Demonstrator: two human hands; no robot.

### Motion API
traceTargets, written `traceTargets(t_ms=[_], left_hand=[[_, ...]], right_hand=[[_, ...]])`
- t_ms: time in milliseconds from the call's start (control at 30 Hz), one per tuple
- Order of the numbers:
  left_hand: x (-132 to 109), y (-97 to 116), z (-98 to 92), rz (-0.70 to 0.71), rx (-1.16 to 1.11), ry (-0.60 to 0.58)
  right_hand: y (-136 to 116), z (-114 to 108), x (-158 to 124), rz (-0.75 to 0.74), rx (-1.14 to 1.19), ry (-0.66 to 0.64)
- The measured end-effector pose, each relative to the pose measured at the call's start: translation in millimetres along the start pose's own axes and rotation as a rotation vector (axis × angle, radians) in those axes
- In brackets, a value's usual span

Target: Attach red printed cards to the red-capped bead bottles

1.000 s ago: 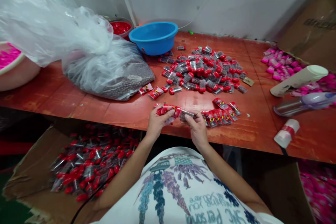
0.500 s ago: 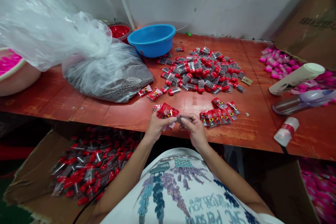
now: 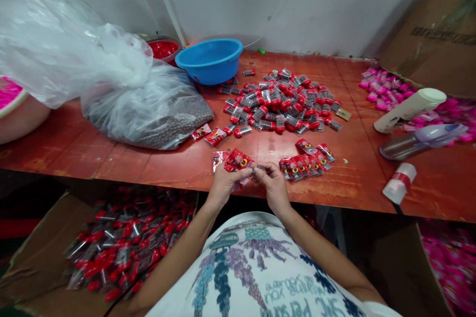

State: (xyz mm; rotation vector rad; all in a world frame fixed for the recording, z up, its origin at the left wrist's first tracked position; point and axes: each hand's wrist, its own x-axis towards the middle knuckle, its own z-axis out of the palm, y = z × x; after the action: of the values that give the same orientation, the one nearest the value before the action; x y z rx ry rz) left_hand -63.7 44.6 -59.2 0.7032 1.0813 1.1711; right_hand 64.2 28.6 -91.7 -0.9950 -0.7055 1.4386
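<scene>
My left hand (image 3: pixel 223 185) is closed on red printed packets (image 3: pixel 238 159) with yellow-and-black pictures, fanned out above the thumb. My right hand (image 3: pixel 275 188) is pinched shut, its thumb and fingertips meeting the left fingertips at the packets' right edge. Something small and dark shows between the right fingers, mostly hidden by them. To the right of that hand, a row of similar red packets (image 3: pixel 307 164) lies overlapping on the table. Beyond both hands is a heap of small clear containers (image 3: pixel 282 101) with red caps and dark contents.
A clear plastic bag (image 3: pixel 148 109) of dark beads slumps at the left, beside a blue basin (image 3: pixel 210 62). A white bottle (image 3: pixel 409 109), a purple-lidded bottle (image 3: pixel 420 141) and a white roll (image 3: pixel 399 183) are on the right. An open carton (image 3: pixel 37 252) of red-capped containers stands below the table.
The hands keep nearly the same place, with the right fingers drawn in closer over the dark thing. The packets in my left hand have shifted slightly. The whole view has moved a little.
</scene>
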Motion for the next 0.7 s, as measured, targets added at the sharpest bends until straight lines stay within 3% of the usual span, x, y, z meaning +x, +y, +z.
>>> traceTargets(t_ms=[133,233,400,567,700], left_hand=[[2.9,-3.2,3.3,0.003,-0.005,-0.011],[7.1,-1.7,2.5,0.011,-0.044,0.005],[11.5,2.2,-1.3,0.009,-0.055,0.091],[7.9,-5.8,4.7,-0.054,0.006,-0.044],[6.6,-14.8,13.3,-0.121,-0.026,-0.084]], right_hand=[[-4.3,2.6,5.3,0.128,0.091,0.018],[-5.3,-1.9,9.8,0.054,0.024,0.033],[-4.7,-18.9,12.0,-0.046,-0.130,-0.112],[-8.5,-30.6,12.9,-0.195,-0.348,-0.176],[-9.8,-38.2,12.7,-0.257,-0.455,-0.166]])
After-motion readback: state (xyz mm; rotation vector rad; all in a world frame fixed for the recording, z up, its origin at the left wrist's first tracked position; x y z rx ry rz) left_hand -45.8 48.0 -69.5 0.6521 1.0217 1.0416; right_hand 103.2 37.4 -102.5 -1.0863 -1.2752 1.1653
